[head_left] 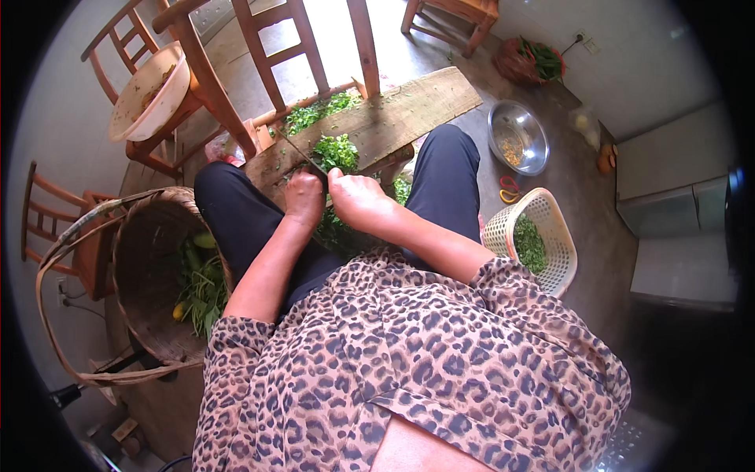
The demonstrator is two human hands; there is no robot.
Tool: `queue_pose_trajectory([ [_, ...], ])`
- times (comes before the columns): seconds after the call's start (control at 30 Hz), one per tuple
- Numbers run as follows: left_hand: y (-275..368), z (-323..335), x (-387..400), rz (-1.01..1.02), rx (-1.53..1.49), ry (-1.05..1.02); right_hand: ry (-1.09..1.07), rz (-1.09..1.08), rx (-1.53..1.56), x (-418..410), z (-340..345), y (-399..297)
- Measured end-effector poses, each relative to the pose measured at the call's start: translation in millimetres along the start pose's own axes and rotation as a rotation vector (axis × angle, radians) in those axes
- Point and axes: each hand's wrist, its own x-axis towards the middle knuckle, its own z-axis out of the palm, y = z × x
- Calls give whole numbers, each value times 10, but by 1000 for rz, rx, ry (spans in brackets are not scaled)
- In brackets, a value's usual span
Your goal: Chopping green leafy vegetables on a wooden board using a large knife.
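My right hand (360, 200) is closed around the handle of a knife (302, 153). Its thin blade points up and left over a wooden board (424, 109), which lies slanted in front of my knees. Curled into a fist at the board's near edge, my left hand (305, 196) grips leafy greens; its fingertips are hidden. Darker greens (336, 231) hang below the hands, between my thighs. Against the blade's far side sits a small pile of chopped greens (337, 153). More chopped greens (318, 112) lie beyond the board, at the foot of a wooden chair (295, 41).
On my left stands a woven basket (133, 265) with a tall handle, holding vegetables. A pale basin (159, 100) rests on another chair. To my right are a steel bowl (519, 133), scissors (508, 190) and a plastic basket (557, 236) of chopped greens. A red bag (513, 62) lies farther off.
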Motion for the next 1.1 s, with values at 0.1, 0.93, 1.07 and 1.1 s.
queue_pose_trajectory([
  [0.1, 11, -31, -4, -12, -67, 26, 45, -8, 17, 82, 84, 0],
  [0.93, 56, -115, 15, -71, -39, 3, -9, -2, 54, -9, -76, 51],
  [1.07, 80, -106, 27, 47, 31, 76, 94, 50, 110, 231, 85, 204],
  [1.1, 61, -115, 12, 42, 34, 79, 99, 43, 118, 246, 66, 203],
])
